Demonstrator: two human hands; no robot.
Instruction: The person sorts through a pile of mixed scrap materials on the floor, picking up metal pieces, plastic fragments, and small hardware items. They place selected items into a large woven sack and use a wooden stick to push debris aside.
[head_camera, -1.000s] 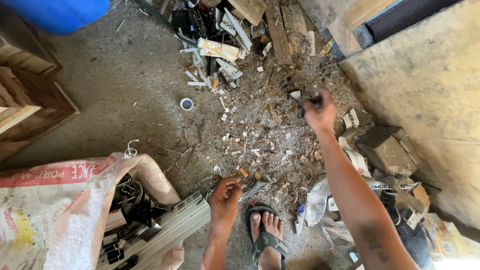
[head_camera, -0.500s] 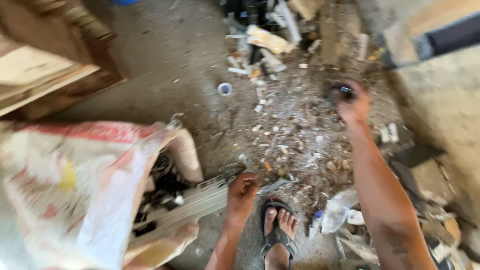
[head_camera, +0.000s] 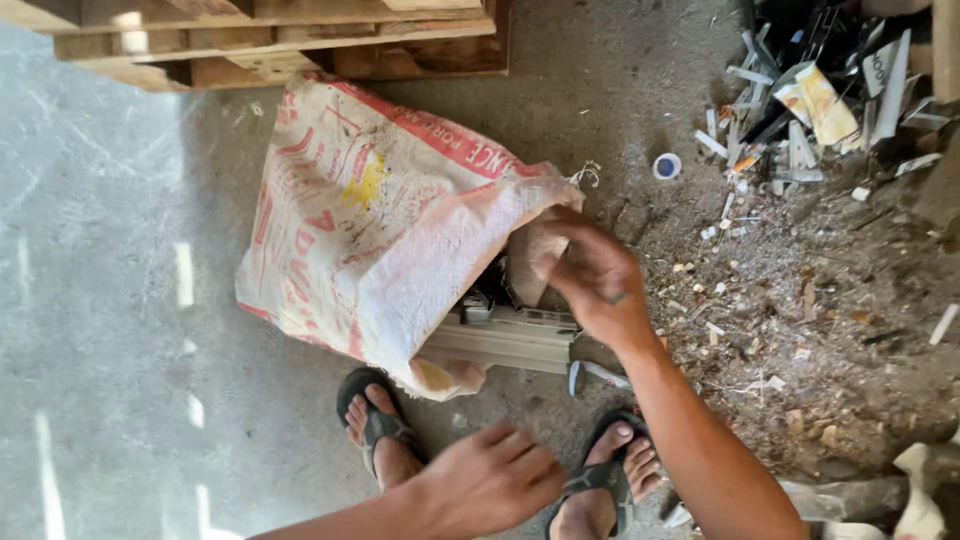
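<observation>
Right hand now at the mouth of the sack

The right hand (head_camera: 598, 282), out over the rubble (head_camera: 800, 300) half a second ago, has come back to the sack (head_camera: 380, 230) lying left of it, fingers curled on the opening's edge; what they pinch, I cannot tell. The left hand (head_camera: 490, 483) hovers near, loosely spread, between two sandalled feet (head_camera: 385, 425). Grey strips (head_camera: 500, 340) poke from the sack.

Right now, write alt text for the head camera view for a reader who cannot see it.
A person's right hand reaches into the open mouth of a red-and-white woven sack lying on a concrete floor, with pale plastic strips sticking out. The left hand hovers open, empty, above the sandalled feet. Scattered debris lies to the right, a wooden pallet above.
</observation>
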